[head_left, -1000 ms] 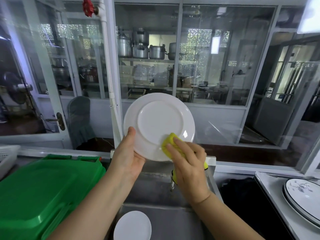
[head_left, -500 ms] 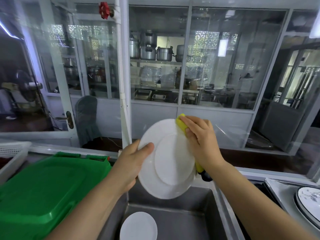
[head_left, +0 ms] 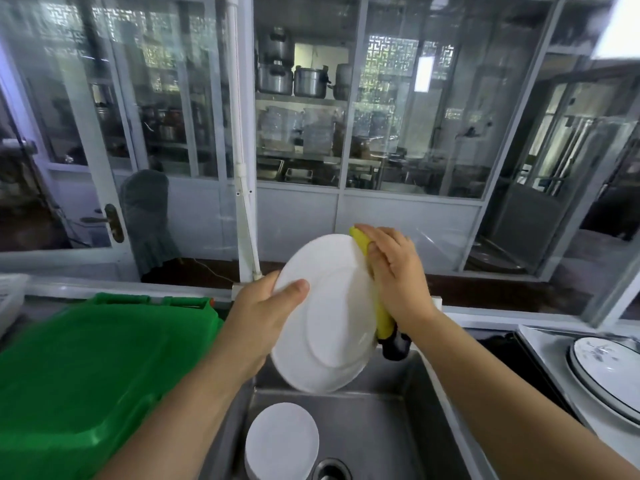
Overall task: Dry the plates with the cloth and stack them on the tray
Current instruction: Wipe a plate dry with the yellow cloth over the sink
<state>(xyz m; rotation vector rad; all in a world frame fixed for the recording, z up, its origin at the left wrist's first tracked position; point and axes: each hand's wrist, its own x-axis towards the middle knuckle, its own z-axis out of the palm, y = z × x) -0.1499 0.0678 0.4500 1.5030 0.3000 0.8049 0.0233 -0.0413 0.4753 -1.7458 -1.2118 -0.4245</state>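
Head view, steel sink (head_left: pixel 398 427), glass partition (head_left: pixel 408 133), shelved pots (head_left: pixel 294 79)

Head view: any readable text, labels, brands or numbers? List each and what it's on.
None readable.
White plate, held over the sink: plain, no mark visible.
Green lid: no lettering shows.
Patterned plates at right: a floral motif only, no text.
Items behind the glass: too blurred to read.

Cloth (head_left: pixel 381 317) mostly behind plate (head_left: pixel 325 317); patterned plates (head_left: pixel 609 375) cropped right.
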